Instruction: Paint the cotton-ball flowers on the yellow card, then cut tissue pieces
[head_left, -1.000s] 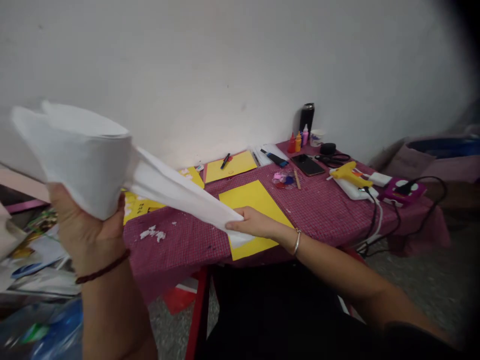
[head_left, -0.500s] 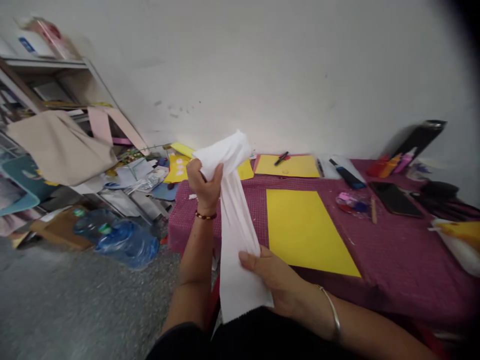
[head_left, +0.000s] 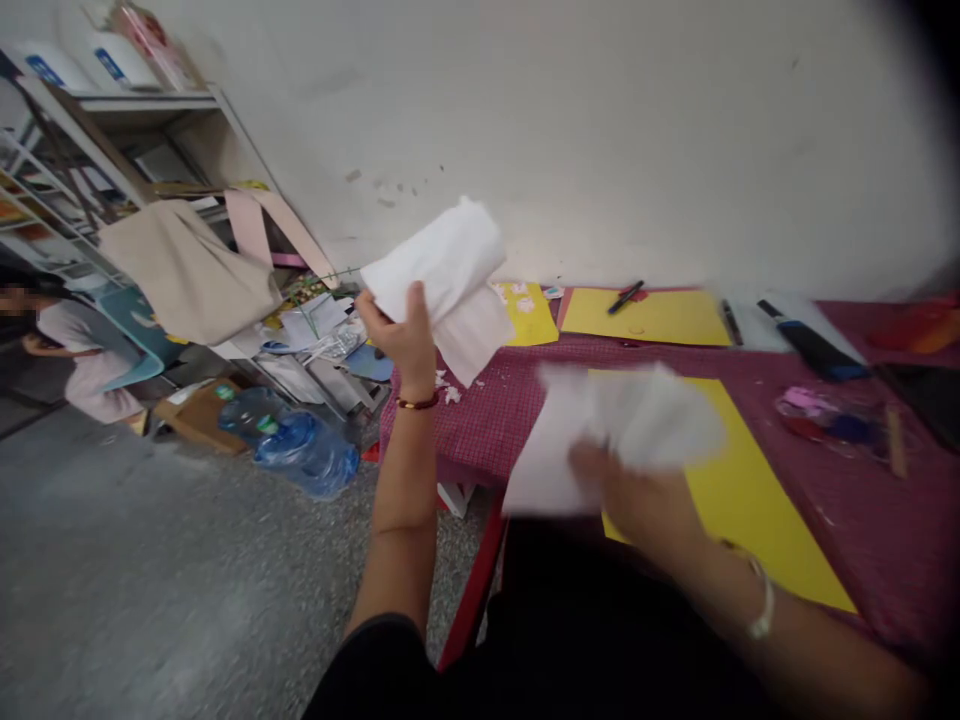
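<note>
Wall: plain white, matt, filling the picture from 10 to 2 o'clock.

Table (head_left: 862, 470): low, draped in a maroon checked cloth, running from centre to 3 o'clock. A flat rectangular yellow sheet (head_left: 757, 520) lies on it at 4 o'clock, with a second yellow sheet (head_left: 645, 316) at 1 o'clock carrying a black marker (head_left: 626, 296).

Floor clutter at 9 o'clock: clear blue water bottles (head_left: 304, 452), a limp beige cloth (head_left: 187, 270) and a wire shelf (head_left: 112, 130). Another person (head_left: 71, 345) sits at the far left edge.

White paper bundle (head_left: 442, 265): soft, creased and thick, held up at 11 o'clock of centre with a tail hanging below it. The left hand (head_left: 405, 338) is closed around its lower edge with the thumb across the front.

Loose white sheet (head_left: 622, 430): thin and crumpled, smeared by motion, just right of centre above the near table edge. The right hand (head_left: 637, 500) under it appears to be gripping it, but the fingers are too blurred to resolve.

Progress, judged: no strip shows between the two whites, so one length seems parted from the bundle. Neither piece is set down.

Smallest: white scraps (head_left: 450, 392) on the cloth, and a beaded bracelet (head_left: 417, 403).
</note>
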